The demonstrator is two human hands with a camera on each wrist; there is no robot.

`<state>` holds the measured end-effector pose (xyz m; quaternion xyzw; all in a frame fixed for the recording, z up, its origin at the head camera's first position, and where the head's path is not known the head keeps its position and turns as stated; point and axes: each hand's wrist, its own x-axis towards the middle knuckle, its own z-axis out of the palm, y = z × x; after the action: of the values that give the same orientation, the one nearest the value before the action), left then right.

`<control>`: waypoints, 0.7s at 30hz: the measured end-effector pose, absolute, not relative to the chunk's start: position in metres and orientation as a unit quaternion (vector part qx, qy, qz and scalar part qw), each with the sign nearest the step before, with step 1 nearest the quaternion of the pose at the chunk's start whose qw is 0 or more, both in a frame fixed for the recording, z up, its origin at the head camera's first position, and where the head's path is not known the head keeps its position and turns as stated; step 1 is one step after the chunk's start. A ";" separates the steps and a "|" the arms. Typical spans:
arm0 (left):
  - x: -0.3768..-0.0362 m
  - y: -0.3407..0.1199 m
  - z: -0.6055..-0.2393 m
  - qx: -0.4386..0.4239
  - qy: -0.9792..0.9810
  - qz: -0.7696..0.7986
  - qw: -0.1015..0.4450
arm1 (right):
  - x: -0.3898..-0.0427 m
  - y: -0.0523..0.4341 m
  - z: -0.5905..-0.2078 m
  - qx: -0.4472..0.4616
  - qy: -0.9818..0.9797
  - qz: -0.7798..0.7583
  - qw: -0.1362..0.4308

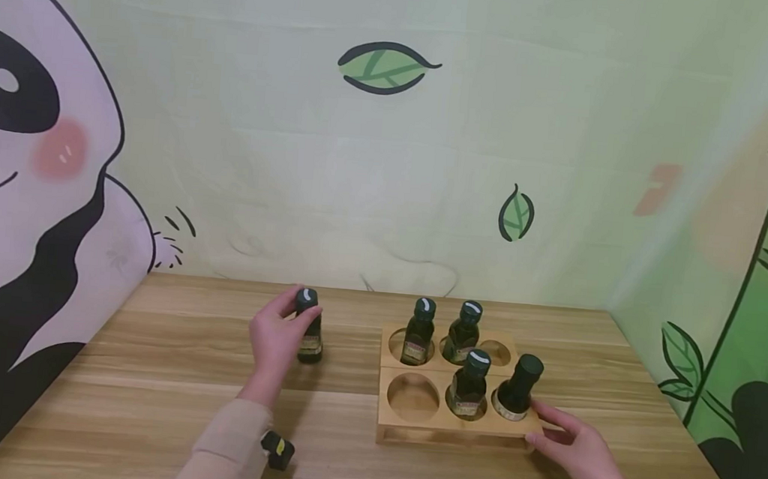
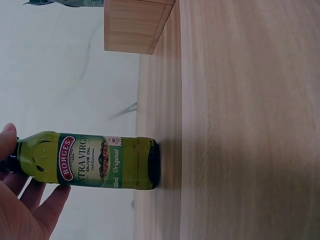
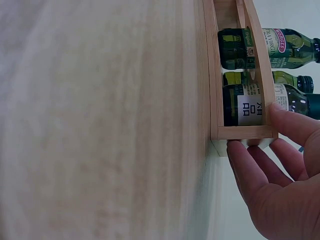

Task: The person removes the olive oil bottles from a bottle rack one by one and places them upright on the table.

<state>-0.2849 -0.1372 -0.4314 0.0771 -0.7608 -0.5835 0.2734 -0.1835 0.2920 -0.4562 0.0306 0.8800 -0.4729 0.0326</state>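
Wood-grain table (image 1: pixel 163 372) runs up to a pale backdrop printed with a panda, leaves and bamboo, and on it a lone olive oil bottle (image 1: pixel 310 331) stands upright, its long axis vertical, well to the left of a wooden rack (image 1: pixel 410 422) with six round holes. Four other bottles (image 1: pixel 469 385) sit in that rack, two in the far row and two in the near row; the near left hole (image 1: pixel 412 396) is empty, as is the far right one. The left hand (image 1: pixel 276 340) is plainly the nearer one to the lone bottle: it comes at it from the left side, thumb and fingers (image 1: pixel 287 307) curled round the dark neck and cap, while the green body and label hang free below the grip. The left wrist view confirms this, with the bottle's (image 2: pixel 95 161) base planted on the table and the fingertips (image 2: pixel 30 192) closing at the neck end, so the bottle lies just ahead of the palm and the rack lies to its right. The right hand (image 1: pixel 574 446) rests at the rack's near right corner, thumb on the top edge and the other fingers (image 3: pixel 250 170) pressed against the end wall, loosely spread, steadying it rather than holding any bottle.
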 end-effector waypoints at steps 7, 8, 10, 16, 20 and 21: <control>-0.286 -0.138 -0.432 0.078 -0.761 -0.583 0.274 | -0.182 0.292 -0.456 0.030 0.877 -0.478 0.033; -0.286 -0.138 -0.432 0.078 -0.762 -0.582 0.273 | -0.182 0.292 -0.456 0.032 0.877 -0.479 0.033; -0.287 -0.138 -0.432 0.078 -0.764 -0.579 0.274 | -0.182 0.292 -0.457 0.032 0.877 -0.479 0.033; -0.288 -0.139 -0.432 0.074 -0.766 -0.577 0.272 | -0.183 0.292 -0.457 0.028 0.878 -0.477 0.032; -0.288 -0.140 -0.432 0.065 -0.767 -0.577 0.273 | -0.183 0.292 -0.457 0.027 0.878 -0.476 0.031; -0.288 -0.140 -0.433 0.063 -0.767 -0.577 0.274 | -0.183 0.292 -0.457 0.029 0.878 -0.476 0.031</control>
<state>-0.2878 -0.1401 -0.4326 0.0632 -0.7669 -0.5770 0.2737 -0.1832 0.2921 -0.4575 0.0287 0.8783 -0.4762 0.0309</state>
